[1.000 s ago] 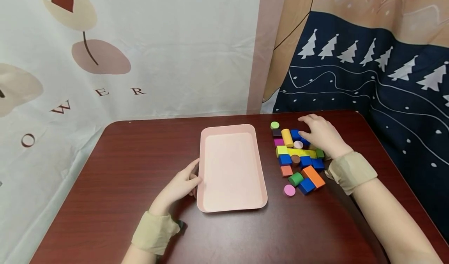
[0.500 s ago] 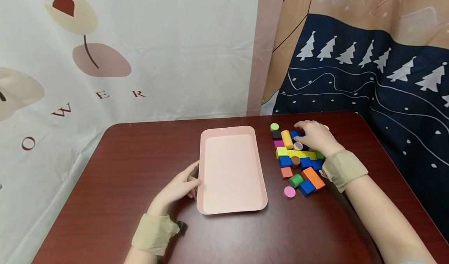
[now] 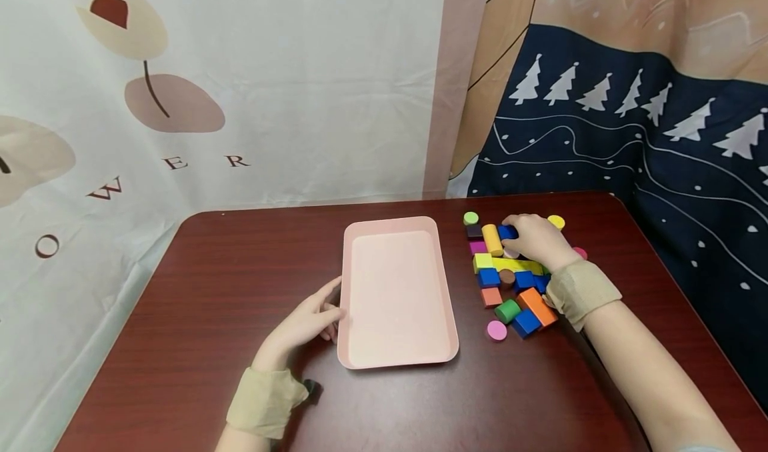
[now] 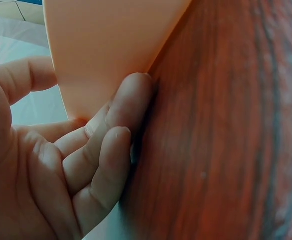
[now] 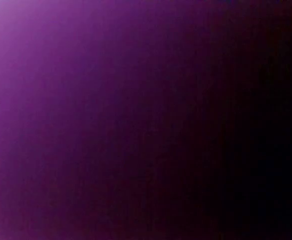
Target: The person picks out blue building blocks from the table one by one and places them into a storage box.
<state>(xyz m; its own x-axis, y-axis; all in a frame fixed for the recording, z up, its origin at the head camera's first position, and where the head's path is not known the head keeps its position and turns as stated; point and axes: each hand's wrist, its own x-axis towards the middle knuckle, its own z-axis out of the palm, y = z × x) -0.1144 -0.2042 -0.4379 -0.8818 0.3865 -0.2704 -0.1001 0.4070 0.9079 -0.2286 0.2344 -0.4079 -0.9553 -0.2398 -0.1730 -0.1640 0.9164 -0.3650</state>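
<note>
In the head view a pink tray (image 3: 399,292) lies on the dark red-brown table. My left hand (image 3: 308,319) holds its left side; in the left wrist view, the thumb meets the thin rim while curled fingers (image 4: 128,102) rest against the outer wall, close to the tabletop. To the right of the tray, my right hand (image 3: 537,239) reaches over the far part of a group of colored blocks. Thumb and index finger close around a blue block (image 3: 507,232). A white round block beneath the hand is partly covered. The right wrist view shows only a dark purple blur.
Around the right hand lie a yellow cylinder (image 3: 492,240), a long yellow bar (image 3: 517,265), an orange block (image 3: 537,307), a green cylinder (image 3: 507,311) and a pink disc (image 3: 497,331). A yellow disc (image 3: 556,222) sits near the far edge. Printed cloths hang behind the table.
My right hand has moved left and lower onto the blue block, uncovering the yellow disc and a red piece on its right. The left hand and tray have stayed in place.
</note>
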